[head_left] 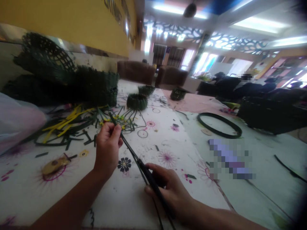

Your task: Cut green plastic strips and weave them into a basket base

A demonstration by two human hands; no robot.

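**Two hands on one long dark line**

With my left hand (107,147) I pinch, between thumb and first finger, the long thin dark-green strip (128,147). It goes slanting down to my right hand (172,191), whose fingers are closed around a thick, straight black length (154,183). Thin ends hang below it.

Under them is the counter (115,204) with a white, flower-printed cover. Ahead of my left hand is a loose heap of green and yellow flat strips (64,123); beyond it stand large dark woven baskets (105,86) and a small round green one (137,102). To the right lies a dark-green oval ring (225,134).

I think the strip could slip, because my left pinch is near its tip. If pulled unevenly, it might twist or kink; its top could also catch in the heap.

My right palm hides part of the black length, so I cannot tell if it is tool or bundle. Lower ends are cut off, and a purple thing (223,156) is pixelated.
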